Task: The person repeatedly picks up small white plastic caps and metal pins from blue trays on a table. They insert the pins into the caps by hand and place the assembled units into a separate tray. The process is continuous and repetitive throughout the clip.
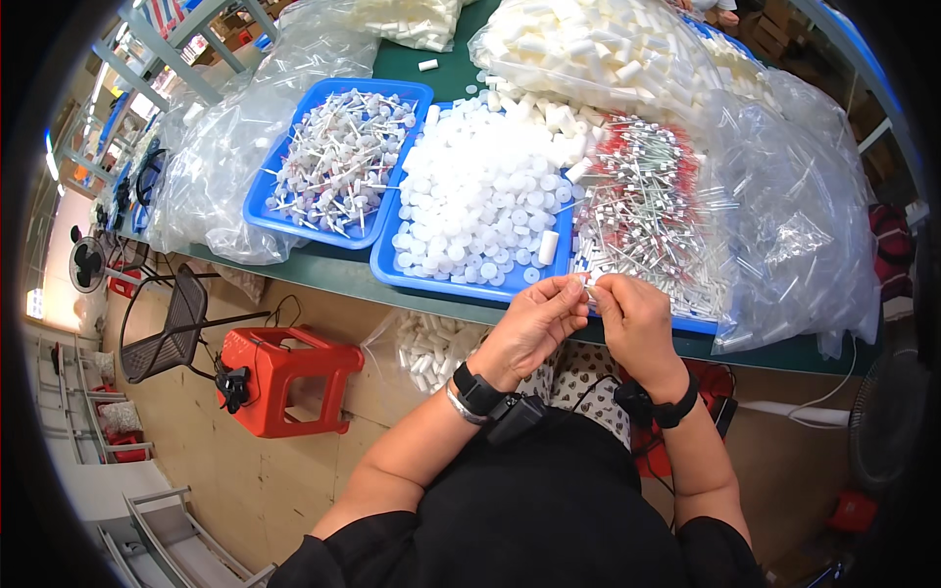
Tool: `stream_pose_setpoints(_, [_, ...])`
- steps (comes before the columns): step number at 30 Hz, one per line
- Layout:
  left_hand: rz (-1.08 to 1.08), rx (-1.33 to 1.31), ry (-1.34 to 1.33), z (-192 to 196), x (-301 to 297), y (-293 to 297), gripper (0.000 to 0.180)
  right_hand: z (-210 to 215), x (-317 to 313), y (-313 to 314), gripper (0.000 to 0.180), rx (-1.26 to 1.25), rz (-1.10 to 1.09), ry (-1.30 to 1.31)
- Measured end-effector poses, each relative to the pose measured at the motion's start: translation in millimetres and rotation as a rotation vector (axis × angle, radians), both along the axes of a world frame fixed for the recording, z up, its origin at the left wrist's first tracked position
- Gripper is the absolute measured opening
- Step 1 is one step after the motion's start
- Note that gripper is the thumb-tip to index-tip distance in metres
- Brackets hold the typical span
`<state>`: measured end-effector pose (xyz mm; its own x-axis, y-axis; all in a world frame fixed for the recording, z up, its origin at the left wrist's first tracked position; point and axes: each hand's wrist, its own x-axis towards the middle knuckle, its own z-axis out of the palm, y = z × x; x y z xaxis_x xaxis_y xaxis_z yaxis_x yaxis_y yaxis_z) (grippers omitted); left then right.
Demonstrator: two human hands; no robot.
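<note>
My left hand (537,321) and my right hand (635,318) meet at the table's near edge, fingertips pinched together on a small white part (587,282) with a trace of red. The fingers hide most of it. Just beyond my right hand lies a heap of thin metal pins with white and red ends (642,201). Left of that, small translucent white discs (466,211) fill a blue tray (431,284). A loose white foam cylinder (548,247) rests on the discs. Further left, another blue tray (257,214) contains white-headed pins (338,162).
A large bag of white foam cylinders (598,49) lies at the back. Clear plastic bags (794,216) cover the table's right end, more its left. A red stool (284,377) stands on the floor at left, near a black chair (176,328). A fan (882,421) stands at right.
</note>
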<state>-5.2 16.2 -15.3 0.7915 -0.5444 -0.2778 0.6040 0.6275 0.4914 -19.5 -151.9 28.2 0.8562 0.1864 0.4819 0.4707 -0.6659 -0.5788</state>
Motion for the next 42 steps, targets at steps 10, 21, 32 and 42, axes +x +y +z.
stream_pose_setpoints(10, [-0.043,-0.044,0.036,-6,1,5,0.021,2,4,5,0.004,-0.081,0.075,-0.125])
stream_pose_setpoints(21, [0.076,0.069,0.007,9,1,11,0.018,0,8,-9,0.014,0.374,0.058,0.491])
stream_pose_setpoints(32, [0.336,0.183,-0.015,12,12,30,0.026,-2,35,0,0.004,-0.667,0.208,-0.115])
stream_pose_setpoints(42, [0.303,0.132,0.018,16,11,27,0.025,-7,29,-9,0.012,-0.115,0.154,0.07])
